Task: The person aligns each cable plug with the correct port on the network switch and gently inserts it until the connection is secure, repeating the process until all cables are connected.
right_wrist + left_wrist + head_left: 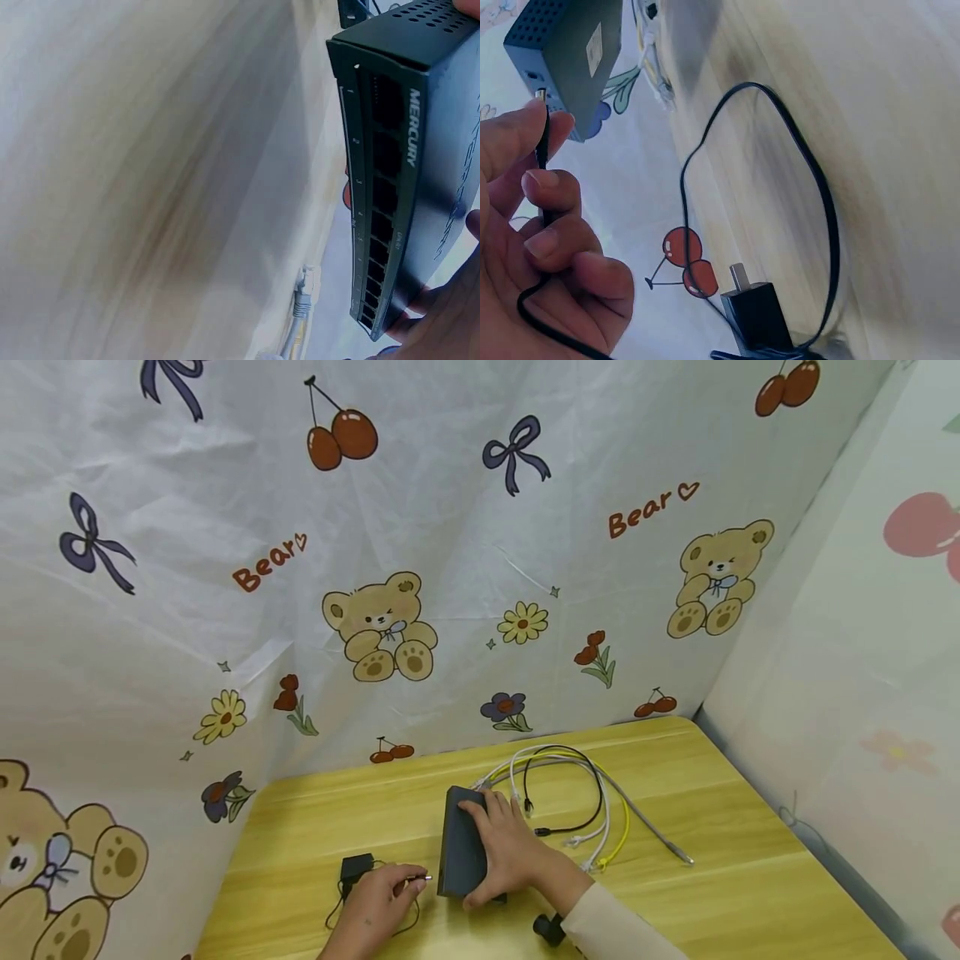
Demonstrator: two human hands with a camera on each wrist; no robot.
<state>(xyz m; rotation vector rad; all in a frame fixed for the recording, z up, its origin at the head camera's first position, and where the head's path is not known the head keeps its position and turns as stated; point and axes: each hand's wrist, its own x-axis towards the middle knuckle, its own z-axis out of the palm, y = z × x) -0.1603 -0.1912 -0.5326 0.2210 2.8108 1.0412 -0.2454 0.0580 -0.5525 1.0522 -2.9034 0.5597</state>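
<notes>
My right hand (pixel 517 852) grips a dark Mercury network switch (pixel 462 856), holding it tilted on edge above the table. Its row of numbered ports shows in the right wrist view, and vent holes with a small socket (pixel 534 76) appear in the left wrist view. My left hand (pixel 372 902) pinches the black power cord's barrel plug (pixel 541 95) between thumb and finger. The metal tip points at the switch's side, a small gap away in the head view. From the plug, the cord (pixel 829 202) loops to a black power adapter (pixel 757 315) lying on the table.
Several network cables, including a yellow cable (pixel 626 827), a grey cable (pixel 645 822) and a black cable (pixel 570 828), lie coiled behind and right of the switch. A small black object (pixel 550 930) sits by my right forearm. Patterned cloth (pixel 450 527) hangs behind the table (pixel 720 810).
</notes>
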